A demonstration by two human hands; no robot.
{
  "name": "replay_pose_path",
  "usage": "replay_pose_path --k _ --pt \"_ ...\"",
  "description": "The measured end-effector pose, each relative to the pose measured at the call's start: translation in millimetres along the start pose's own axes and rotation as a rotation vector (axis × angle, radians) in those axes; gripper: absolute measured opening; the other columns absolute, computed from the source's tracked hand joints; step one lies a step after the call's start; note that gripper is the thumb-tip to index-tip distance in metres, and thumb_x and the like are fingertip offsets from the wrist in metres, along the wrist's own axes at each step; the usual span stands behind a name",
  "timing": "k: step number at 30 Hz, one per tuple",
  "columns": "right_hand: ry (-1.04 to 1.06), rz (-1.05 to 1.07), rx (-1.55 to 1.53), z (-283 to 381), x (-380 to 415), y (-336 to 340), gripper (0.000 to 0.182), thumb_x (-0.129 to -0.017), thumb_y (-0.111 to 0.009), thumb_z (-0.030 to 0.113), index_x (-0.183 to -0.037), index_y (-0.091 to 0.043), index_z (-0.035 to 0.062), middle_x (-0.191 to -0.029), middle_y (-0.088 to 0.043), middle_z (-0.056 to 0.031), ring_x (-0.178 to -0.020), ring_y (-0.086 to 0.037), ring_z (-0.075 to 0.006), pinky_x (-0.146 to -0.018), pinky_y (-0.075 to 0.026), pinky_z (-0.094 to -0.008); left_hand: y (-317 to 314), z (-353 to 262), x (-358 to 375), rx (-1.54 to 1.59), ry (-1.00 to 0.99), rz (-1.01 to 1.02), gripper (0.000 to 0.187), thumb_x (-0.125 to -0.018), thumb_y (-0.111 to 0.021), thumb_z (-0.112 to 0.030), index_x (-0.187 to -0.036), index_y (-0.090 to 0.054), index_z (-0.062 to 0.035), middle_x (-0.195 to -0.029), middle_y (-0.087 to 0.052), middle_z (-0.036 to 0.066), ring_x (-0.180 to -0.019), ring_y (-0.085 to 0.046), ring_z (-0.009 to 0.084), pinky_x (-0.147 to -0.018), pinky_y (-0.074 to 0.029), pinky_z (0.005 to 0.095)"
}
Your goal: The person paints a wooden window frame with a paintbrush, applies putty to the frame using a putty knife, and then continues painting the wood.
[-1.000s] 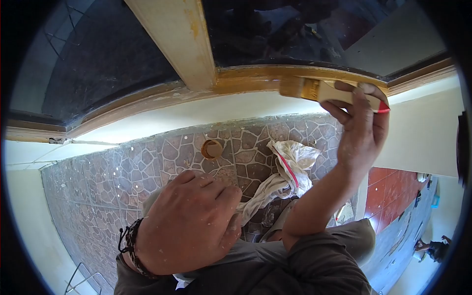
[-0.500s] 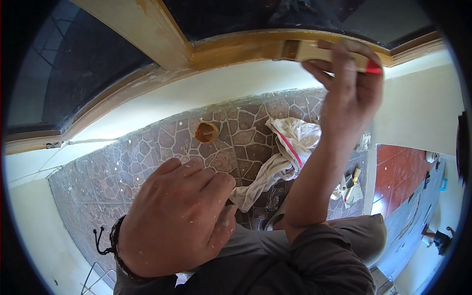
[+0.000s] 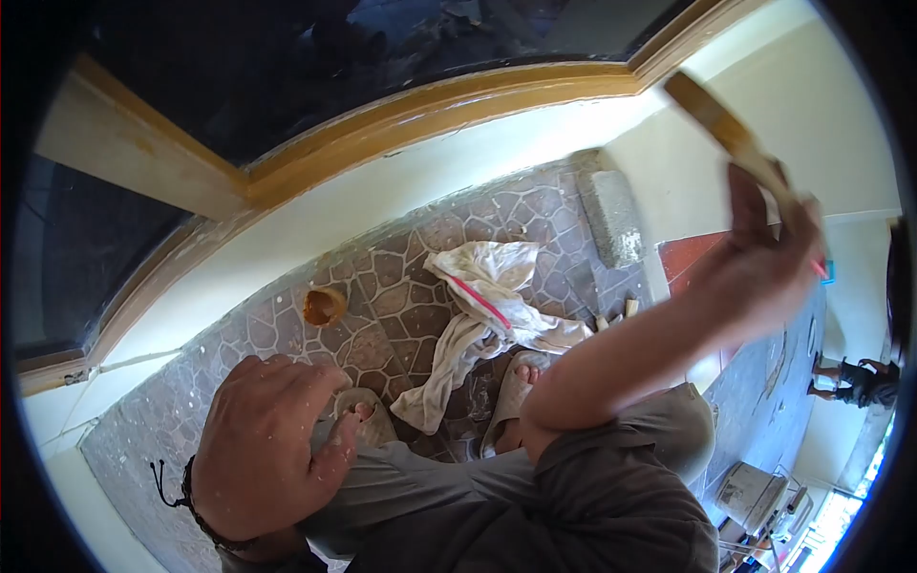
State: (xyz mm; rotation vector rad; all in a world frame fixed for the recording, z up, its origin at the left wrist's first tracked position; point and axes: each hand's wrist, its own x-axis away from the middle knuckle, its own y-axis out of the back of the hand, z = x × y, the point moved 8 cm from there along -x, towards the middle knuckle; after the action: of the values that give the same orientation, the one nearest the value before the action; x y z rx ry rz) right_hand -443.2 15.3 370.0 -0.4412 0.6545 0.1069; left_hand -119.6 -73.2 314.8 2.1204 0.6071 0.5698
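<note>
My right hand (image 3: 764,253) grips the handle of a paintbrush (image 3: 731,129), raised near the wall at the right and apart from the window frame. The brush is slightly blurred, with its brown bristles pointing up and left. Fresh yellow-brown paint covers the lower rail of the window frame (image 3: 439,105). My left hand (image 3: 277,430) hangs over my knee with its back to the camera, fingers curled loosely; whether it holds anything is hidden. Beyond it, an orange-brown paint cup (image 3: 325,307) stands on the stone-patterned floor.
A whitish cloth with a red stripe (image 3: 482,304) lies crumpled by my sandalled feet. Against the wall rests a grey block (image 3: 613,220). A white bucket (image 3: 750,495) is at the lower right. Another person (image 3: 855,382) is far off at the right edge.
My right hand has lifted the brush off the window frame and swung it right and downward. The view has turned, bringing the grey block, both feet and the bucket into sight.
</note>
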Motion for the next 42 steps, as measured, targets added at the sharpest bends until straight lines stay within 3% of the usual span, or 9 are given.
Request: replay_pose_path --k 5,7,12,13,15,17,19,25,42 --pt "0.433 0.538 0.480 80.4 -66.7 -44.3 0.038 -0.099 -0.041 0.016 -0.115 -0.050 -0.0168 -0.104 -0.064 -0.0247 -0.089 -0.069 -0.0370 -0.081 -0.062 -0.0403 -6.2 -8.8 -16.7 -0.026 -0.030 -0.015 0.021 -0.076 -0.066 -0.015 -0.091 -0.059 -0.0027 -0.077 -0.061 0.015 -0.075 -0.058 0.0351 -0.076 -0.044 0.0434" --pt "0.269 0.773 0.460 91.7 -69.0 -97.8 0.033 -0.089 -0.040 0.012 -0.102 -0.053 -0.0144 -0.089 -0.066 -0.0243 -0.066 -0.072 -0.0298 -0.049 -0.063 -0.0258 -11.1 -14.3 -25.2 0.022 -0.033 0.019 0.018 -0.077 -0.066 -0.016 -0.087 -0.057 -0.0037 -0.075 -0.060 0.014 -0.073 -0.058 0.0352 -0.073 -0.044 0.0435" --pt "-0.309 0.926 1.020 39.7 -58.7 -134.3 0.019 -0.089 -0.065 0.016 -0.089 -0.063 -0.0036 -0.067 -0.063 -0.0099 -0.058 -0.063 -0.0161 -0.053 -0.048 -0.0265 -8.1 -30.8 -29.8 0.074 -0.061 -0.090 0.018 -0.077 -0.068 -0.014 -0.076 -0.054 -0.0027 -0.068 -0.056 0.014 -0.065 -0.055 0.0347 -0.064 -0.043 0.0417" --pt "0.221 1.678 0.545 -16.1 -70.5 -112.4 0.031 -0.101 -0.042 0.017 -0.116 -0.057 -0.0065 -0.103 -0.066 -0.0180 -0.091 -0.068 -0.0267 -0.077 -0.060 -0.0320 -4.9 -34.2 -28.8 0.090 -0.072 -0.123 0.020 -0.077 -0.069 -0.012 -0.072 -0.053 -0.0017 -0.065 -0.054 0.014 -0.061 -0.053 0.0343 -0.060 -0.042 0.0403" --pt "-0.078 1.511 0.301 -44.8 -10.5 -81.2 0.025 -0.094 -0.054 0.024 -0.104 -0.066 0.0054 -0.077 -0.062 -0.0108 -0.067 -0.060 -0.0218 -0.066 -0.052 -0.0380 -0.5 -39.2 -28.2 0.084 -0.042 -0.140 0.020 -0.079 -0.069 -0.011 -0.071 -0.053 -0.0008 -0.065 -0.054 0.014 -0.059 -0.053 0.0326 -0.058 -0.042 0.0390" --pt "0.483 1.699 0.142 -56.9 63.9 -48.7 0.023 -0.096 -0.050 0.018 -0.094 -0.063 -0.0015 -0.076 -0.060 -0.0211 -0.072 -0.063 -0.0324 -0.067 -0.052 -0.0418 -3.1 -48.0 -36.2 0.071 -0.012 -0.152 0.020 -0.080 -0.069 -0.010 -0.071 -0.054 0.0001 -0.065 -0.054 0.014 -0.057 -0.052 0.0309 -0.055 -0.041 0.0377" --pt "0.395 1.921 0.204 -67.8 132.7 -31.7 0.020 -0.089 -0.059 0.019 -0.091 -0.068 0.0016 -0.095 -0.064 -0.0133 -0.093 -0.062 -0.0291 -0.092 -0.047 -0.0414 -6.8 -50.1 -49.6 0.110 0.038 -0.288 0.020 -0.084 -0.067 -0.010 -0.071 -0.056 0.0013 -0.064 -0.056 0.013 -0.055 -0.053 0.0261 -0.053 -0.041 0.0355" --pt "0.426 1.634 -0.200 -24.0 170.6 -12.6 0.019 -0.087 -0.057 0.017 -0.081 -0.066 0.0011 -0.091 -0.064 -0.0145 -0.088 -0.063 -0.0295 -0.088 -0.046 -0.0417 -51.8 -84.2 -114.5 -0.005 -0.378 -0.080 0.040 -0.095 -0.056 -0.024 -0.127 -0.053 0.0014 -0.126 -0.056 0.021 -0.115 -0.056 0.0343 -0.101 -0.041 0.0411" --pt "0.503 1.806 -0.407 9.4 167.6 -18.3 0.023 -0.073 -0.061 0.015 -0.083 -0.062 -0.0055 -0.101 -0.057 -0.0216 -0.106 -0.057 -0.0361 -0.104 -0.040 -0.0461 -56.4 -30.5 -120.5 0.000 -0.239 0.078 0.013 -0.091 -0.062 -0.021 -0.092 -0.068 -0.0092 -0.088 -0.065 0.002 -0.096 -0.058 0.0195 -0.091 -0.037 0.0385"
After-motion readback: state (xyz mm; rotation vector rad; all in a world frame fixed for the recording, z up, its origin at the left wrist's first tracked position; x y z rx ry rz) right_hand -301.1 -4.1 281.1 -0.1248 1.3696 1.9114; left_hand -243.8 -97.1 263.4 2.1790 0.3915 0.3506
